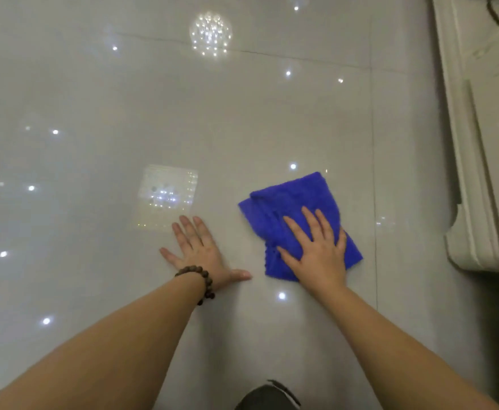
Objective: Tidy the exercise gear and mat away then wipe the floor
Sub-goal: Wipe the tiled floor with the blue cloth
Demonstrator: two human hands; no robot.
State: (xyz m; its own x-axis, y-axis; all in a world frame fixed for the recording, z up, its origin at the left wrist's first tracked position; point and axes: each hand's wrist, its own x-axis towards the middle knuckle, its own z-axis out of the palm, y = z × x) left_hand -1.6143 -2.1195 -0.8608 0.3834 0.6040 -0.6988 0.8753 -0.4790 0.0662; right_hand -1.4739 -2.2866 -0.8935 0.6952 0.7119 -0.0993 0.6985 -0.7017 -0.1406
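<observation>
The fingers (307,226) of the right hand (316,255) are spread flat and lie on top of a blue cloth (295,202), pressing it down on the floor (242,119); they do not close around the cloth, the palm only rests on it. The cloth is folded and a little crumpled, and most of it shows beyond the fingertips and to their left, while one corner comes out at the right side of the hand, near the wrist. The thumb of this hand points to the left and lies on the lower left part of the cloth. The left hand (201,253) is also open, with its fingers (189,232) stretched and slightly apart, and it lies flat on the bare floor just beside the cloth, not touching it; it holds nothing. Its thumb points to the right, toward the cloth, with a narrow strip of floor between them. On the left wrist there is a bracelet (204,279) of dark round beads. The floor is made of pale glossy tiles, and many small lights are reflected in it, also one large round group of lights at the top. At the right edge stands a piece of cream furniture (479,173) with a curved base, well apart from the cloth.
</observation>
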